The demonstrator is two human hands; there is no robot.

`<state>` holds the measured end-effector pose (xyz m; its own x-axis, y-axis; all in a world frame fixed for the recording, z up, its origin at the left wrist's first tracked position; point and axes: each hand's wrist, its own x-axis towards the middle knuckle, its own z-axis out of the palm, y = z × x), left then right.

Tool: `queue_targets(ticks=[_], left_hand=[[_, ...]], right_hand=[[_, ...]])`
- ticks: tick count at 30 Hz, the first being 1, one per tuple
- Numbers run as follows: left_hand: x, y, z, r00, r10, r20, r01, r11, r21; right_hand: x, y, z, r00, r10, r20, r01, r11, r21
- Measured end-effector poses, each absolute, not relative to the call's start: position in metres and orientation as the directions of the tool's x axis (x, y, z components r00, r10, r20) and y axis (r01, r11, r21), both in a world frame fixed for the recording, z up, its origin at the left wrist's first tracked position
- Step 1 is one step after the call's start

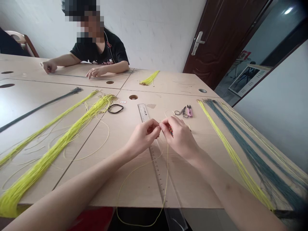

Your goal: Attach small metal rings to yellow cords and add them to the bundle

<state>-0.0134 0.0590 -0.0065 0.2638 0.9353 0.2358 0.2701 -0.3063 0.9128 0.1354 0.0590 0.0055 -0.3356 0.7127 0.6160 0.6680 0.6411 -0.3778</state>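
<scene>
My left hand (147,134) and my right hand (177,132) meet above the table, fingertips pinched close together. Between them they grip a thin yellow cord (166,173), which hangs in a long loop past the table's front edge. A short end of it pokes up between the fingertips. Beneath my hands a clear ruler (156,163) lies lengthwise, its near end jutting over the edge. Something small and red is partly hidden behind my right hand. Just beyond lie small scissors (182,112) and pink thread snips (189,111).
Bundles of yellow cords (79,128) and a dark cord bundle (40,107) lie to the left. More yellow cords (226,141) and blue-green cords (243,144) spread on the right. A black band (115,108) rests mid-table. Across sits a co-worker (106,51) handling a dark strand.
</scene>
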Motion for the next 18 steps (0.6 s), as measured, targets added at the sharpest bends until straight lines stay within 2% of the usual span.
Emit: queue_targets(ticks=[18], left_hand=[[-0.0136,0.0591,-0.0035,0.236,0.934,0.270,0.304,-0.335,0.892]], right_hand=[[0.1347,0.0577,0.0060,-0.317,0.728,0.608,0.624,0.642,-0.445]])
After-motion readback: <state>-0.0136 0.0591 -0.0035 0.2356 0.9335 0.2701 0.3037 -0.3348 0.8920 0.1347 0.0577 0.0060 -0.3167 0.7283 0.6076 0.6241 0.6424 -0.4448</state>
